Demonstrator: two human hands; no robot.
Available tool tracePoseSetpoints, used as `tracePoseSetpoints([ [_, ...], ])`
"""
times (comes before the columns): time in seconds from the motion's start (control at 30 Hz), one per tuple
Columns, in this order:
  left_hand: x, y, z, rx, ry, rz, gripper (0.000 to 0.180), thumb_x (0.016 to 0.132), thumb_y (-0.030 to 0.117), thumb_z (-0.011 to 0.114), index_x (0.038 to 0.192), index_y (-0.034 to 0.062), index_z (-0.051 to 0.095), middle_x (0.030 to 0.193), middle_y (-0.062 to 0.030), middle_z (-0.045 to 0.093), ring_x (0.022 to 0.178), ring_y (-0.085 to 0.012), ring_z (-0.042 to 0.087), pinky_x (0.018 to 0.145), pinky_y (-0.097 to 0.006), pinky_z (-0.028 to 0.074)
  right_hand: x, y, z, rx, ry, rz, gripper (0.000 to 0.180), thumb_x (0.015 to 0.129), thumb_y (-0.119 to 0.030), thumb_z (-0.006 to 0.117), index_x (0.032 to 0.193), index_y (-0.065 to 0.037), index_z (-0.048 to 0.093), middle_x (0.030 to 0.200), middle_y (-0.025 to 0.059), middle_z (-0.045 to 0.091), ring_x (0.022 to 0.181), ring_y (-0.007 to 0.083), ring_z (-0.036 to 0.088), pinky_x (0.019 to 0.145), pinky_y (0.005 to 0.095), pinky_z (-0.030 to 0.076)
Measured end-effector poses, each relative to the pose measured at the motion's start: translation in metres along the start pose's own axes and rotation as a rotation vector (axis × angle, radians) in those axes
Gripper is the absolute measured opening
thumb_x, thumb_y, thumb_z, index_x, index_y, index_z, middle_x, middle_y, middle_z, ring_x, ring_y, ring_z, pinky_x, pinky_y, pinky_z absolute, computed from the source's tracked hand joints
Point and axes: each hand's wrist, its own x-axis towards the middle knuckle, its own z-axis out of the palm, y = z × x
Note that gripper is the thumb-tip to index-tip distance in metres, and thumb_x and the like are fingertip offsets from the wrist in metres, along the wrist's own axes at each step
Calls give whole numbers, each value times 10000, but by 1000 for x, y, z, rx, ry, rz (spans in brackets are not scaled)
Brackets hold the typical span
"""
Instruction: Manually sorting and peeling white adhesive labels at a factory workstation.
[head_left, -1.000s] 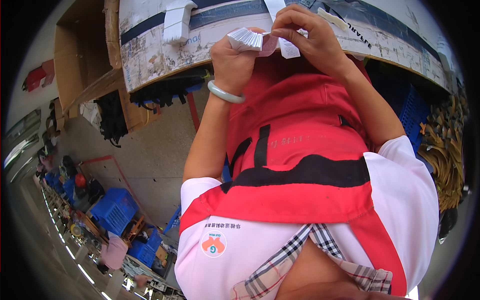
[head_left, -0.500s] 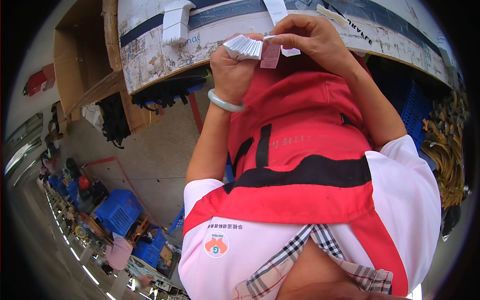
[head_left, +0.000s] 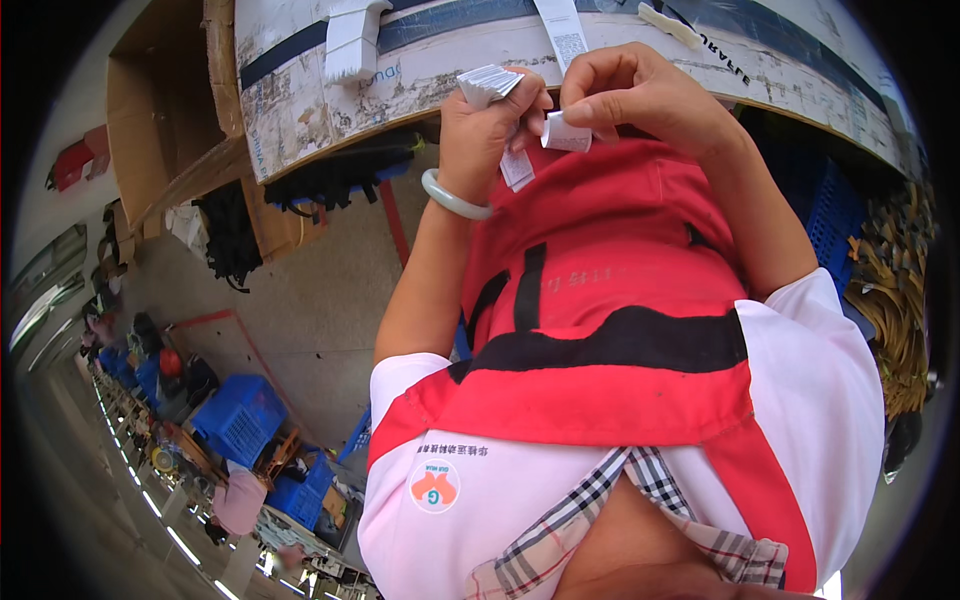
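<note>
My left hand (head_left: 480, 128), a pale bangle (head_left: 455, 196) at its wrist, is closed around a fanned stack of folded white labels (head_left: 487, 84). Small printed labels (head_left: 517, 170) hang below its fingers. Close beside it, my right hand (head_left: 650, 100) pinches a curled white label (head_left: 566, 133), whose near end reaches the left fingertips. Both hands are over the front edge of the worktable (head_left: 420, 95), above my red apron (head_left: 600, 230). Farther back, a printed white label strip (head_left: 563, 35) lies on the table.
A tied bundle of white labels (head_left: 352, 42) lies at the table's left, and an off-white strip (head_left: 670, 26) at the back right. An open cardboard box (head_left: 165, 110) stands left. Blue crates (head_left: 238, 415) and a person in pink (head_left: 240, 500) appear at lower left.
My right hand has come slightly down and now has a curled label where a thin edge showed before. The stack in my left hand has turned, and labels hang lower beneath it.
</note>
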Motion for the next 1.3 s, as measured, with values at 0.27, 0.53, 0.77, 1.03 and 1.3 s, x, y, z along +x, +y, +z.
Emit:
tracePoseSetpoints([
  [0.27, 2, -12, 2, -182, -176, -103, 378, 921, 330, 645, 1065, -17, 599, 856, -94, 647, 759, -214, 680, 655, -291, 560, 16, 24, 10, -35, 272, -154, 192, 917, -158, 661, 949, 31, 664, 732, 32, 631, 635, 90, 591, 563, 206, 461],
  [0.53, 7, -10, 5, -174, -78, -153, 245, 955, 175, 606, 1109, -15, 593, 787, -38, 568, 708, -164, 619, 598, -283, 513, 48, 30, -43, -844, 755, -333, 72, 829, -72, 680, 866, -17, 650, 864, 95, 565, 749, 247, 598, 653, 336, 478],
  [0.77, 15, -12, 5, 11, 70, -59, 193, 904, 135, 681, 1037, -1, 646, 751, -30, 580, 645, -103, 564, 532, -231, 429, 56, 52, -54, -908, 730, -658, 84, 829, -71, 669, 855, -9, 618, 877, 135, 567, 770, 311, 602, 662, 372, 482],
  [1.03, 35, -1, 2, 860, 183, 913, 267, 792, 6, 764, 1052, 18, 705, 775, 15, 654, 666, -49, 587, 580, -170, 452, 32, 9, -13, -880, 492, -539, 83, 852, -67, 655, 837, -3, 603, 850, 143, 568, 784, 316, 593, 670, 364, 475],
  [1.3, 15, 6, 4, 397, 93, 378, 173, 841, 65, 738, 998, -3, 710, 702, -9, 638, 593, -52, 557, 515, -191, 418, 22, 4, -6, -651, 456, -437, 77, 848, -55, 675, 910, -17, 649, 860, 118, 604, 763, 238, 600, 678, 300, 472],
])
